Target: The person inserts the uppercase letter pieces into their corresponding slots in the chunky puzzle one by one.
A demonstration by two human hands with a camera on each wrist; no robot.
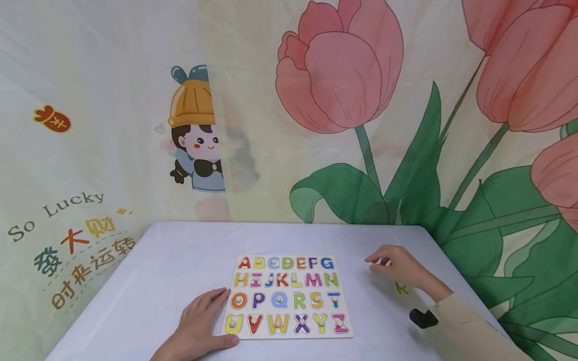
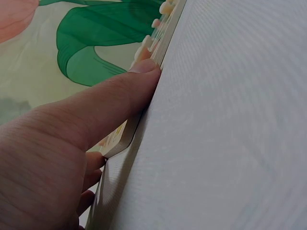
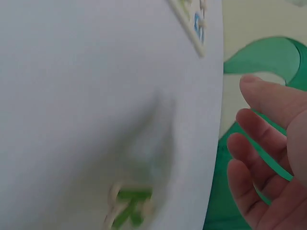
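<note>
A wooden alphabet puzzle board (image 1: 289,338) lies flat on the white table, with colourful letters and small knobs on them. My left hand (image 1: 198,321) rests at its near left corner, the thumb touching the front edge and the other fingers along the left side. In the left wrist view the thumb (image 2: 110,103) lies against the board's rim. To the right of the board my right hand (image 1: 399,265) hovers over the table, fingers loosely bent and holding nothing. Below it a green letter R piece (image 1: 401,288) lies on the cloth; the right wrist view shows this piece (image 3: 132,206) too.
A white cloth covers the table (image 1: 180,260). Behind it hangs a printed curtain (image 1: 253,100) with tulips and a cartoon figure. A black object (image 1: 423,318) shows by the right wrist.
</note>
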